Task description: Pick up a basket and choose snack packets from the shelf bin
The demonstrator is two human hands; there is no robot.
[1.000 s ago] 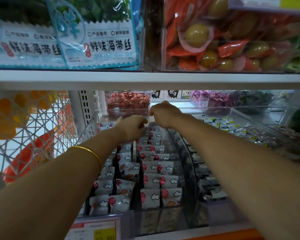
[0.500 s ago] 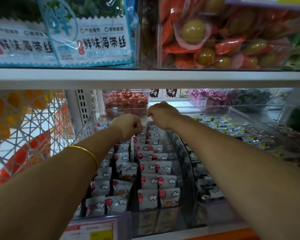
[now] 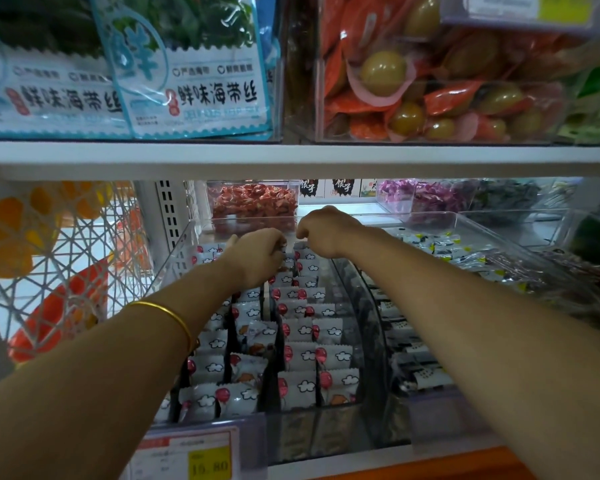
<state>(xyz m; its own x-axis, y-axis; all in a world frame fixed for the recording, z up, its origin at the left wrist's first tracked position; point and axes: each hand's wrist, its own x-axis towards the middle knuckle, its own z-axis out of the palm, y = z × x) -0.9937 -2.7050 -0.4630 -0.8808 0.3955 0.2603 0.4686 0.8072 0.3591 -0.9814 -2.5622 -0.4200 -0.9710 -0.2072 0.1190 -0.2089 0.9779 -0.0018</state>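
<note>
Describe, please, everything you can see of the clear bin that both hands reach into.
The clear bin looks like transparent plastic, long, open-topped, sitting on the lower shelf. Rows of upright white packets fill it. A price tag stands before its front left. The left hand and right hand curl over its far end; contact is unclear.

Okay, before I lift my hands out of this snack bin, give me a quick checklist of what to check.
1. Left hand reaches the white packets at the back of the clear bin: ok.
2. Left hand holds a packet: cannot tell, curled fingers hide it.
3. Right hand holds a packet: cannot tell.
4. Plenty of packets in the bin: ok.
5. White wire lattice at left is your basket: cannot tell.
</note>
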